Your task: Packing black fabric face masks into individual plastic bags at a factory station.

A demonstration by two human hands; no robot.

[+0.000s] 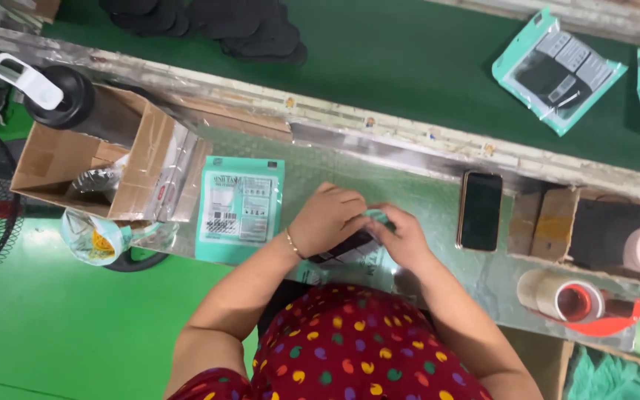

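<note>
My left hand (327,218) and my right hand (403,235) meet over a teal packet (350,250) with a dark item inside, on the shiny work surface (438,222) in front of me. Both hands grip the packet, fingers curled over its top edge. A gold bracelet rings my left wrist. Most of the packet is hidden under my hands. A stack of flat teal packets (239,207) lies just left of my left hand.
A cardboard box (83,159) with a black bottle (64,96) stands at far left. A black phone (480,210) lies right of my hands. A tape dispenser (579,304) and another box (594,233) sit at right. Filled teal packets (557,70) and dark items (216,22) rest on the green belt.
</note>
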